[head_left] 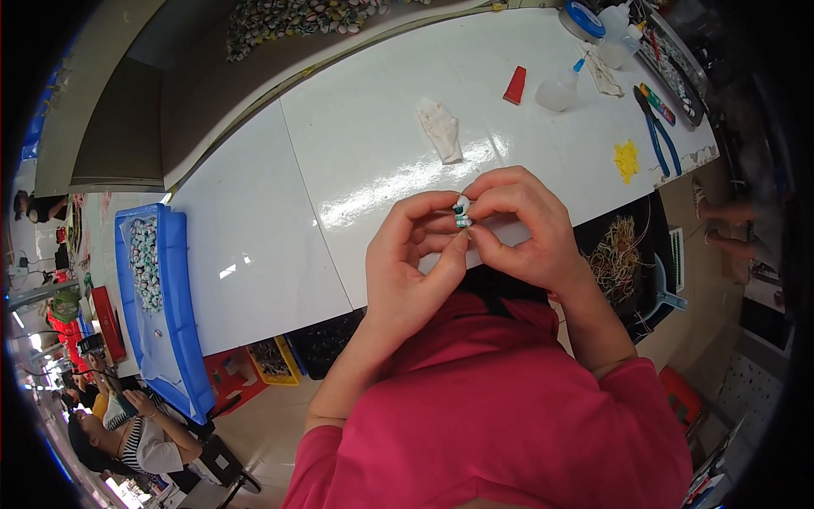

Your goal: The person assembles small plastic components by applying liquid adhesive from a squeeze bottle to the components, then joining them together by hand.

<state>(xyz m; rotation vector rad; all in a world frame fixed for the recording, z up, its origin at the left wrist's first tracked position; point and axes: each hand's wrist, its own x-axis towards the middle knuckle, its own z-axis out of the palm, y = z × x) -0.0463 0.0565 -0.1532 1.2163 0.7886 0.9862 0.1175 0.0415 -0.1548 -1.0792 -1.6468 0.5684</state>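
The small white-and-green piece (462, 212) is kept between both hands, above the near edge of the tabletop (246, 170). The left hand (409, 267) and the right hand (534, 229) both pinch it with their fingertips, so neither one is released. The work on this piece appears to be in the middle: it is not yet put down, and which detail is being handled (the fingers cover a good part of it) cannot be told.

On the left, a blue tray (182, 254) contains many small pieces (144, 263) of similar colours; perhaps they are finished ones, but this is only a judgement. On the far side, a big heap (297, 21) of small pieces lies on the shelf, so the quantity seems large, and how many are left is not clear.

Beyond the hands lies a white cloth (441, 131). Farther to the right are a blue-tipped bottle (557, 92) and pliers (657, 131), both untouched.
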